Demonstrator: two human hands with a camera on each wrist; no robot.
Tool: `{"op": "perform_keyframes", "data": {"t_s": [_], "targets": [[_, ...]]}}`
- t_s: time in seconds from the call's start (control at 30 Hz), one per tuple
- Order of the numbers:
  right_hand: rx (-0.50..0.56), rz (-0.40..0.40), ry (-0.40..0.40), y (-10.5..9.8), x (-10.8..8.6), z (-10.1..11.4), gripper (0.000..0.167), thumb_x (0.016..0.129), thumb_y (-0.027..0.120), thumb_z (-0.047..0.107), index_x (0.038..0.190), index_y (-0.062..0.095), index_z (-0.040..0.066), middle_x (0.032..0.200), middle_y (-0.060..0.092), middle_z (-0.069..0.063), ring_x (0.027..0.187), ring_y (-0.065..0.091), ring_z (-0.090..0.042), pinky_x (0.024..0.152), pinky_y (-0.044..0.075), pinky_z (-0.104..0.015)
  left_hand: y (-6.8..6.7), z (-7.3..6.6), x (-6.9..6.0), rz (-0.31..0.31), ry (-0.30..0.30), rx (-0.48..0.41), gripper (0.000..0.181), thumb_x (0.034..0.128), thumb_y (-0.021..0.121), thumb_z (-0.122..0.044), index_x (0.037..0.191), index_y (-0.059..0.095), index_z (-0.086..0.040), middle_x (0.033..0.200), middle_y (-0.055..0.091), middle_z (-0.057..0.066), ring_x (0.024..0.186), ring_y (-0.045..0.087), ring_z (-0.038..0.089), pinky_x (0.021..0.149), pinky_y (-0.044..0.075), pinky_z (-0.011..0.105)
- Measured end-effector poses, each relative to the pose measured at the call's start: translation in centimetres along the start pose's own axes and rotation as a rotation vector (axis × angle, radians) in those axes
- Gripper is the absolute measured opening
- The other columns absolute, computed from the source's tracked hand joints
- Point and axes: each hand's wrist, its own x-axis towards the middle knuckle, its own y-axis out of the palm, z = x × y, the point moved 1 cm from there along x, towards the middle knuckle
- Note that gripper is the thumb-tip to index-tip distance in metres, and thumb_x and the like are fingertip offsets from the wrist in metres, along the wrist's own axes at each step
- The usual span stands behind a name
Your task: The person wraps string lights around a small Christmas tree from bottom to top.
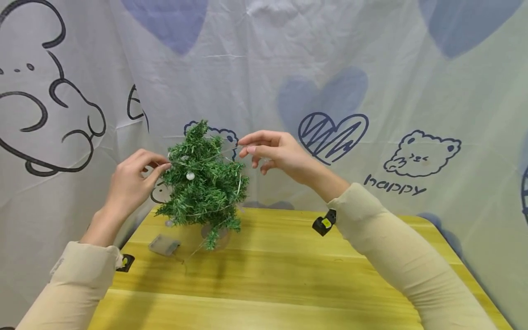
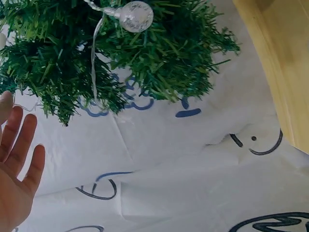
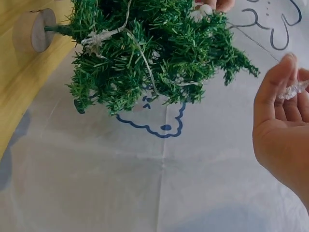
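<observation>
A small green artificial Christmas tree [image 1: 202, 188] stands on a round wooden base [image 3: 42, 31], wound with thin-wired string lights [image 2: 136, 17]. At the tree's left side, my left hand [image 1: 134, 176] pinches the light wire between thumb and index finger; in the left wrist view its fingertips are partly out of frame. To the right of the treetop, my right hand [image 1: 280, 151] pinches the same wire, stretched across the front of the branches. Under its curled fingers hangs a clear light [image 3: 292, 91]. A white round bulb [image 1: 190, 176] sits among the front branches.
A clear battery box [image 1: 163, 245] lies on the yellow wooden table [image 1: 288, 275], left of the tree base, with wire running to the tree. Behind stands a printed cloth curtain [image 1: 255, 91]. Each sleeve has a small black wrist device [image 1: 324, 223] at its cuff.
</observation>
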Motion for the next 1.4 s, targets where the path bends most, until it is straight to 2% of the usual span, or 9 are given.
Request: {"op": "perform_keyframes", "data": {"t_s": [0.17,0.27,0.47,0.6,0.83,0.97,1.07,1.27,1.4], "targets": [[0.063,-0.097,0.018,-0.7,0.4,-0.8,0.025,0.106,0.06,0.009,0.13,0.068,0.007,0.113,0.071,-0.008,0.086,0.064,-0.019,0.068,0.055,-0.029,0.2,-0.2,0.1,-0.003,0.039,-0.038,0.016,0.0944,0.077,-0.006,0.11,0.076,-0.006,0.104,0.072,0.006,0.088,0.065,0.018,0.078,0.049,0.027],[0.009,-0.151,0.022,-1.0,1.2,-1.2,0.026,0.106,0.06,0.01,0.131,0.067,0.007,0.115,0.071,-0.009,0.091,0.064,-0.022,0.072,0.056,-0.032,0.2,0.1,0.4,-0.041,0.041,-0.096,0.014,0.0964,0.072,-0.006,0.11,0.076,-0.004,0.1,0.072,0.007,0.086,0.062,0.01,0.076,0.047,0.02],[-0.39,-0.229,-0.043,-1.4,4.0,-2.1,0.024,0.107,0.059,0.009,0.129,0.067,0.005,0.112,0.075,-0.01,0.09,0.066,-0.024,0.073,0.059,-0.037,-0.4,0.1,2.0,-0.146,0.018,-0.223,0.019,0.1001,0.06,-0.008,0.108,0.075,0.0,0.095,0.066,-0.013,0.084,0.056,-0.009,0.073,0.045,0.014],[-0.596,-0.25,-0.081,-1.2,6.1,-2.2,0.022,0.106,0.06,0.007,0.126,0.068,0.003,0.11,0.076,-0.011,0.086,0.068,-0.02,0.075,0.061,-0.036,-1.0,-0.3,4.1,-0.125,-0.046,-0.234,0.021,0.1026,0.059,-0.013,0.11,0.075,-0.001,0.095,0.066,-0.016,0.081,0.057,-0.008,0.073,0.044,0.012],[-0.754,-0.235,-0.078,-0.4,9.1,-1.9,0.02,0.106,0.062,0.01,0.121,0.072,0.002,0.112,0.07,-0.009,0.085,0.07,-0.018,0.072,0.058,-0.024,-1.4,-1.5,8.6,0.109,-0.184,-0.212,0.033,0.1068,0.055,-0.03,0.127,0.069,-0.008,0.111,0.069,0.007,0.088,0.063,0.006,0.073,0.046,0.021],[-0.727,-0.263,-0.038,0.0,10.2,-1.8,0.019,0.105,0.064,0.011,0.12,0.073,0.003,0.116,0.061,-0.008,0.088,0.071,-0.019,0.071,0.058,-0.024,-1.1,-2.3,11.4,0.291,-0.251,-0.222,0.041,0.1087,0.052,-0.037,0.138,0.062,-0.011,0.119,0.066,0.01,0.101,0.062,0.019,0.079,0.045,0.033],[-0.679,-0.283,0.0,0.2,10.9,-1.7,0.021,0.104,0.066,0.014,0.121,0.073,0.005,0.113,0.064,-0.008,0.088,0.072,-0.023,0.069,0.059,-0.026,-0.5,-2.6,13.1,0.416,-0.289,-0.247,0.046,0.1093,0.051,-0.039,0.144,0.057,-0.01,0.125,0.064,0.013,0.107,0.059,0.02,0.086,0.045,0.037],[-0.672,-0.357,0.038,0.6,11.8,-1.9,0.029,0.097,0.077,0.024,0.119,0.073,0.005,0.104,0.073,-0.006,0.085,0.069,-0.018,0.072,0.056,-0.029,0.5,-2.7,15.3,0.616,-0.311,-0.272,0.051,0.1094,0.052,-0.041,0.147,0.054,-0.008,0.136,0.059,0.017,0.116,0.055,0.026,0.095,0.047,0.043],[-0.708,-0.435,0.053,0.9,12.3,-1.8,0.03,0.091,0.083,0.028,0.112,0.075,0.008,0.099,0.073,-0.004,0.086,0.067,-0.016,0.075,0.055,-0.028,1.0,-2.8,16.3,0.697,-0.283,-0.243,0.055,0.108,0.055,-0.045,0.148,0.055,-0.007,0.143,0.058,0.017,0.127,0.053,0.032,0.105,0.044,0.051]]}}
